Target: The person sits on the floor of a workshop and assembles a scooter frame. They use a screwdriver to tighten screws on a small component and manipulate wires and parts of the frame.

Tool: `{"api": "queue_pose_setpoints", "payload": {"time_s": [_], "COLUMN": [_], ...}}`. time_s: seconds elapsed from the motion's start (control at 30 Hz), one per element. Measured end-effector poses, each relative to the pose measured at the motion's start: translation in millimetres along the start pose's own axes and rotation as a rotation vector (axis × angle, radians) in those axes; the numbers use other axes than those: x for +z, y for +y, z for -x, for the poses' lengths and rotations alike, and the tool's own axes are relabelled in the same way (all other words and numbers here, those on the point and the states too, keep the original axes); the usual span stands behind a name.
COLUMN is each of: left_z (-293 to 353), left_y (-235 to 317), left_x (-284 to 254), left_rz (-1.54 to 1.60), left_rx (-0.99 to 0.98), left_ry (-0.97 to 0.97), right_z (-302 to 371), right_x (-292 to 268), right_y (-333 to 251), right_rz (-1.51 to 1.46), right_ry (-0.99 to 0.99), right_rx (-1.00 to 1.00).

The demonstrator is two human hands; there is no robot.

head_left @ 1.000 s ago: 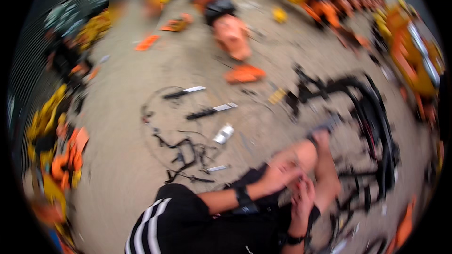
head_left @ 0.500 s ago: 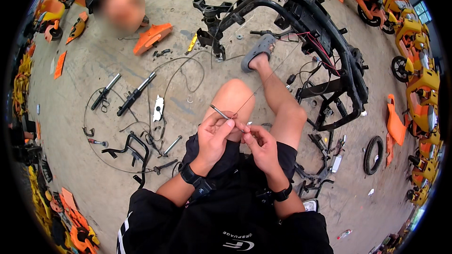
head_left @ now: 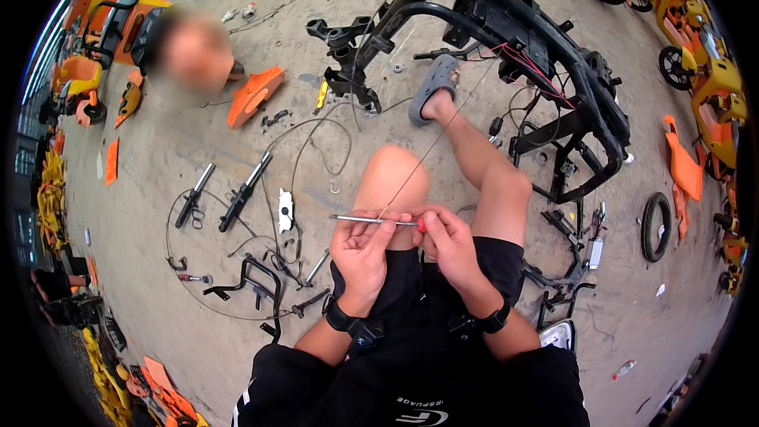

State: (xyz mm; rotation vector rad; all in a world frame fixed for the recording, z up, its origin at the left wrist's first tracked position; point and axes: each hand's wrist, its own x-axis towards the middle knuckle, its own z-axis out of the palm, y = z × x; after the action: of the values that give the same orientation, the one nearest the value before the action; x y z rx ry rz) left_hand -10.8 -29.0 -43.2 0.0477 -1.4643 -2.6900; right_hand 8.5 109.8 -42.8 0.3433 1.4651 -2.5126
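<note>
Above my lap, my left hand (head_left: pixel 360 257) pinches a slim silver rod (head_left: pixel 365 219) that lies nearly level, its dark tip poking out past the fingers on the left. My right hand (head_left: pixel 452 247) is closed around a small red piece (head_left: pixel 421 224) at the rod's right end; whether the two are joined I cannot tell. A thin wire (head_left: pixel 421 164) rises from between my left fingers toward a black scooter frame (head_left: pixel 474 8) standing ahead on the right.
Left of my knees lie two fork tubes (head_left: pixel 247 191), a bent black bracket (head_left: pixel 257 296) and looped cables. A tyre (head_left: pixel 655 227) and an orange panel (head_left: pixel 685 162) lie at the right. A person (head_left: pixel 190 51) is at the far left. Yellow scooters (head_left: pixel 715 103) line the sides.
The rod has turned from a slant to nearly level. A red piece now shows at my right fingertips. My view has shifted, moving the scene slightly.
</note>
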Motion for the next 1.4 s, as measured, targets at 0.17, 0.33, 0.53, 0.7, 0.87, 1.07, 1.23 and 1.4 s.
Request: {"api": "queue_pose_setpoints", "payload": {"time_s": [0.17, 0.33, 0.53, 0.7, 0.87, 1.07, 1.23, 1.4], "left_z": [0, -1, -4, -6, -7, -3, -4, 0], "left_y": [0, 7, 15, 21, 27, 34, 25, 21], "left_x": [0, -3, 2, 2, 3, 12, 15, 7], "left_rz": [-0.048, -0.06, -0.058, -0.098, -0.203, -0.139, -0.171, -0.131], "left_rx": [0.047, 0.077, 0.156, 0.196, 0.152, 0.12, 0.16, 0.082], "left_ry": [0.055, 0.032, -0.063, -0.059, -0.086, -0.134, -0.099, -0.136], "right_z": [-9, -12, -13, -16, -11, 1, -2, -6], "right_x": [6, 7, 13, 17, 15, 15, 10, 26], "right_y": [9, 6, 5, 3, 4, -15, -26, -77], "right_rz": [0.04, -0.073, -0.125, -0.079, -0.067, -0.005, 0.166, 0.853], "right_ry": [-0.024, -0.087, -0.073, -0.067, -0.029, 0.097, 0.129, 0.101], "right_rx": [-0.099, 0.016, -0.108, -0.184, -0.189, -0.222, -0.329, -0.69]}}
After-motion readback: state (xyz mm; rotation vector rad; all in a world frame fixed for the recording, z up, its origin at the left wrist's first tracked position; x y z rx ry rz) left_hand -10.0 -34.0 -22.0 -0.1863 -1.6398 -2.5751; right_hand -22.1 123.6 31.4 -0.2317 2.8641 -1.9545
